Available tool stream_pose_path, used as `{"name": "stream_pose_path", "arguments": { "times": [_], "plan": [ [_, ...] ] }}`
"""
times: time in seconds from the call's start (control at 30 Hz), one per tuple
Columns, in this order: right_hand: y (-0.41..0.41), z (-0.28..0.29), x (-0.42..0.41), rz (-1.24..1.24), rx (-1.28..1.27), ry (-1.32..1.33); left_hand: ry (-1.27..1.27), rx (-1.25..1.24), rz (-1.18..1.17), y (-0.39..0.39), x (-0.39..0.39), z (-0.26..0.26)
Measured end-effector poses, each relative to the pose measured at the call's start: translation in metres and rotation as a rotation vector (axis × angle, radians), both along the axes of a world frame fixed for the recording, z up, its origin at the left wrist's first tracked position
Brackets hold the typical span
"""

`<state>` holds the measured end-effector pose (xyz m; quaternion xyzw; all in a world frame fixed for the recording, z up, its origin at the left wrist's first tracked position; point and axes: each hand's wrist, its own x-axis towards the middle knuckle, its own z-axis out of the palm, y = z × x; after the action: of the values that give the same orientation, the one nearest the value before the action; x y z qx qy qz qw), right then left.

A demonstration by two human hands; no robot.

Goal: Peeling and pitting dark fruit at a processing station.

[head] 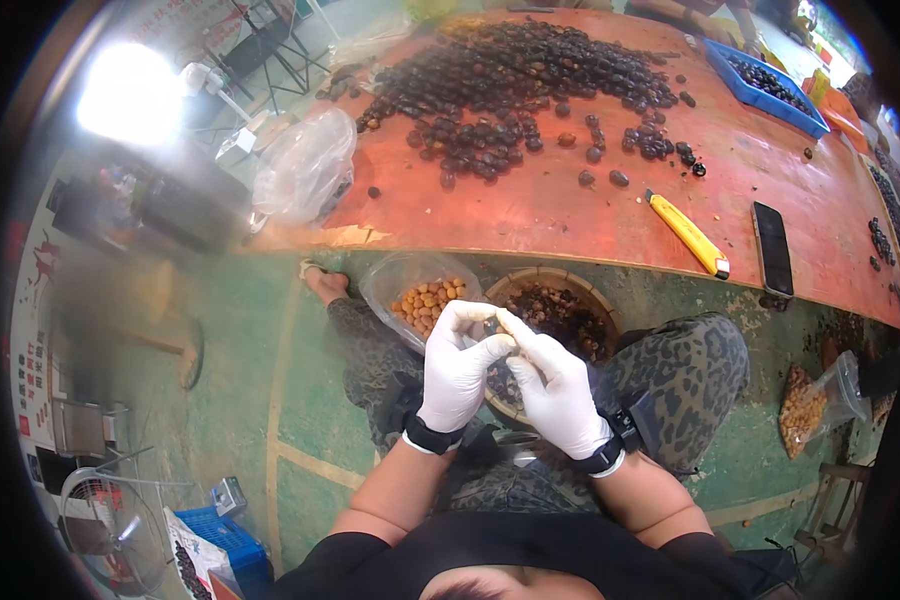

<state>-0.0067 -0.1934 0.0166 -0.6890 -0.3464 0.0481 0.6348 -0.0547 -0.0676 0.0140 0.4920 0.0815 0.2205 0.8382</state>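
Observation:
My left hand [456,367], in a white glove, pinches a small dark fruit [492,326] that the fingers mostly hide. At its tip meets my right hand [562,394], gloved too, with thumb and forefinger closing on the same piece. Below the hands stands a round woven basket [613,307] with dark peel and scraps [562,307] in it. Just left of it, a clear plastic bag [379,281] holds orange-brown nuts [429,301]. Both wrists carry black straps.
A red tabletop [420,217] bears a large pile of dark fruits [510,71], a yellow utility knife [688,234], a smartphone [772,249], a plastic bag [307,165] and a blue tray [765,86]. Another nut bag [801,409] lies on the floor at right. People sit across the table.

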Motion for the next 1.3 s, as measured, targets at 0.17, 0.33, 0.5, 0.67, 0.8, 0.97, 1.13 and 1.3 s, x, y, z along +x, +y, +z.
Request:
{"name": "stream_pose_path", "arguments": {
  "times": [0.17,0.33,0.5,0.67,0.8,0.97,1.13,1.3],
  "plan": [
    [-0.005,0.013,0.000,0.042,-0.065,0.017,0.040,0.181,-0.022,0.013,-0.006,-0.001],
    [-0.005,0.000,0.013,-0.067,-0.025,0.065,0.184,0.221,-0.236,0.025,-0.006,0.018],
    [-0.016,-0.002,0.034,-0.135,0.044,0.360,0.173,-0.027,-0.334,0.024,-0.013,-0.003],
    [-0.009,0.011,0.006,-0.001,-0.140,0.175,0.038,-0.242,-0.159,0.017,-0.003,-0.022],
    [-0.003,0.002,-0.002,0.050,-0.127,0.136,-0.021,-0.243,-0.148,0.018,-0.001,-0.022],
    [-0.004,0.001,0.006,0.072,-0.077,0.001,-0.002,-0.183,-0.133,0.018,-0.004,-0.020],
    [-0.005,-0.001,0.007,0.064,-0.072,0.020,0.031,-0.057,-0.058,0.013,-0.003,-0.014],
    [-0.010,0.008,0.007,0.050,-0.212,-0.099,0.061,0.026,-0.052,0.016,-0.006,-0.006]
  ]
}}
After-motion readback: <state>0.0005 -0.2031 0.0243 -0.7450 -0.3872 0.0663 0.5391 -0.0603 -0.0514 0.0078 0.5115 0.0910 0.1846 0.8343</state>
